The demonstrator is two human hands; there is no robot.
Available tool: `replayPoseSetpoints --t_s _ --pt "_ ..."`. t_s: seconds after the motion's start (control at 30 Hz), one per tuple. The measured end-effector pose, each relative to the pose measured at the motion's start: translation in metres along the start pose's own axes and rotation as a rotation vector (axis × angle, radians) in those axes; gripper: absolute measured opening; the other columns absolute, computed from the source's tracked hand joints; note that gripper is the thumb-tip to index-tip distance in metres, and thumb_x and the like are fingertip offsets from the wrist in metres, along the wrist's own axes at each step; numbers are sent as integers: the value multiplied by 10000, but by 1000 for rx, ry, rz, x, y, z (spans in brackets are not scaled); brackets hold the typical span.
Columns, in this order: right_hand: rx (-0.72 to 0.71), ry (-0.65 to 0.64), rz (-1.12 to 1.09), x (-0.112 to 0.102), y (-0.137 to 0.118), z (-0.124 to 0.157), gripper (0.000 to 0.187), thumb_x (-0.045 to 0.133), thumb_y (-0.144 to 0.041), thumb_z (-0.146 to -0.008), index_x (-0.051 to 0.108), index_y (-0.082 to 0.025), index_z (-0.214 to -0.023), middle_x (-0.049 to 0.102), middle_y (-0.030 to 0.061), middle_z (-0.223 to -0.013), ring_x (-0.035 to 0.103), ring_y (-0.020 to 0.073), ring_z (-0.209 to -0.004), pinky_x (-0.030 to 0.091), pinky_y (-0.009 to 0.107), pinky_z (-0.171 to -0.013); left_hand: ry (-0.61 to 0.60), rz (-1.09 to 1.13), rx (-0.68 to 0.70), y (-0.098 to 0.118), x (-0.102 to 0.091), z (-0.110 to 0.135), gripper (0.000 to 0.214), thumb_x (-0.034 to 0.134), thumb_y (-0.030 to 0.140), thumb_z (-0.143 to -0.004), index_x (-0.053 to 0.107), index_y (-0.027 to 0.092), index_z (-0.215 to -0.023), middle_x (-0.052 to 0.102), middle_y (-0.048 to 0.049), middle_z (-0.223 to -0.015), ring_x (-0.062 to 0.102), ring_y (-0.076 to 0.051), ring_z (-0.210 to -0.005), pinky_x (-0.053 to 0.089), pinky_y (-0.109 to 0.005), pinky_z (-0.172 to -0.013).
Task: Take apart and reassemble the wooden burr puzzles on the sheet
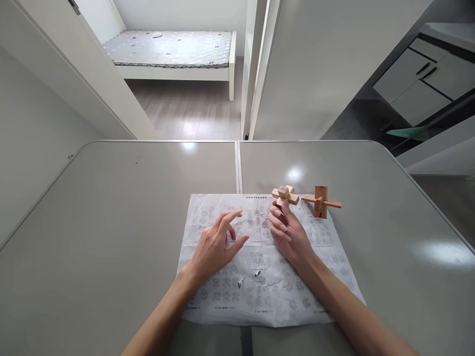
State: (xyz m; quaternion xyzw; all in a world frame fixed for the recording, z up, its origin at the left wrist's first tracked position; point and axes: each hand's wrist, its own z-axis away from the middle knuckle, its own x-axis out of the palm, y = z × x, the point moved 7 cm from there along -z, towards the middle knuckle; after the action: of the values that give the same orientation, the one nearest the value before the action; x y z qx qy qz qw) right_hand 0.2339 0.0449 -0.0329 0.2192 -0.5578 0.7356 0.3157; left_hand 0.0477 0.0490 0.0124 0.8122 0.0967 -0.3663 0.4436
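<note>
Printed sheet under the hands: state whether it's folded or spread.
Spread: the printed sheet lies opened out on the table, rows of diagrams showing across it, though its surface looks wrinkled.

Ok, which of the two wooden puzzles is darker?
The reddish-brown puzzle, to the right of the one being held; the pale puzzle is in the right hand.

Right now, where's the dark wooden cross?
Head view: the dark wooden cross is at the far right corner of the paper, right of the light puzzle in the right hand.
</note>
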Motion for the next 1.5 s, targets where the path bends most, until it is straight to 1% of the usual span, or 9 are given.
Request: replayPoseSetpoints --t_s 0.23,0.5,0.63,0.73,0.83,1.03,1.13,1.3,1.5 --pt "-21 31 -122 -13 -5 -3 248 681 -471 -1015 618 -232 -991 399 -75 -759 241 46 -432 382 31 -285 -11 -28 8 0 1 0 380 590 341 -1039 493 230 -1389 669 -88 -1252 658 -71 -618 580 -213 -513" --pt "-8 29 -225 -20 -7 -7 237 712 -431 -1004 605 -220 -978 409 -76 -742 313 41 -434 410 33 -291 -25 -43 9 2 1 -1 350 579 315 -1045 500 225 -1374 677 -77 -1231 660 -74 -624 574 -221 -531" --pt "27 39 -395 -19 -6 -7 150 562 -345 -1098 563 -230 -1001 448 -73 -730 377 42 -433 425 39 -297 -32 -53 5 2 1 -1 336 572 320 -1048 505 223 -1362 678 -78 -1233 663 -75 -627 566 -226 -530" --pt "72 38 -536 -17 -5 -6 176 401 -298 -1152 528 -236 -1047 481 -68 -733 431 51 -428 459 71 -304 -47 -46 1 2 2 0 328 558 332 -1055 501 231 -1362 681 -76 -1232 664 -75 -632 560 -220 -525" --pt "106 28 -648 -16 -5 -5 180 344 -300 -1163 500 -247 -1091 494 -66 -723 478 70 -444 478 108 -300 -55 -43 -7 2 2 0 323 562 325 -1055 505 231 -1358 680 -76 -1231 661 -77 -636 556 -221 -526" --pt "138 -25 -787 -17 -6 -4 87 391 -253 -1149 478 -254 -1144 513 -66 -724 495 77 -454 499 120 -324 -58 -42 -13 0 3 1 339 587 305 -1045 507 237 -1368 679 -61 -1221 646 -73 -632 546 -223 -536" --pt "140 -49 -768 -16 -7 -4 66 460 -211 -1123 490 -263 -1152 523 -68 -727 499 75 -466 501 115 -332 -61 -38 -20 -2 4 1 349 596 297 -1040 507 236 -1372 680 -60 -1221 641 -71 -634 542 -221 -539" --pt "143 -49 -702 -14 -7 -3 31 550 -238 -1096 533 -246 -1121 535 -66 -727 504 64 -479 496 100 -345 -58 -27 -19 -2 3 0 333 584 293 -1043 514 232 -1364 684 -65 -1222 645 -70 -639 536 -211 -533" --pt "177 -65 -540 -9 0 -2 186 731 -307 -997 626 -189 -1096 543 -74 -699 450 48 -461 434 81 -323 -48 -31 -17 0 1 0 324 565 308 -1053 518 231 -1364 692 -62 -1199 642 -67 -629 547 -211 -540"
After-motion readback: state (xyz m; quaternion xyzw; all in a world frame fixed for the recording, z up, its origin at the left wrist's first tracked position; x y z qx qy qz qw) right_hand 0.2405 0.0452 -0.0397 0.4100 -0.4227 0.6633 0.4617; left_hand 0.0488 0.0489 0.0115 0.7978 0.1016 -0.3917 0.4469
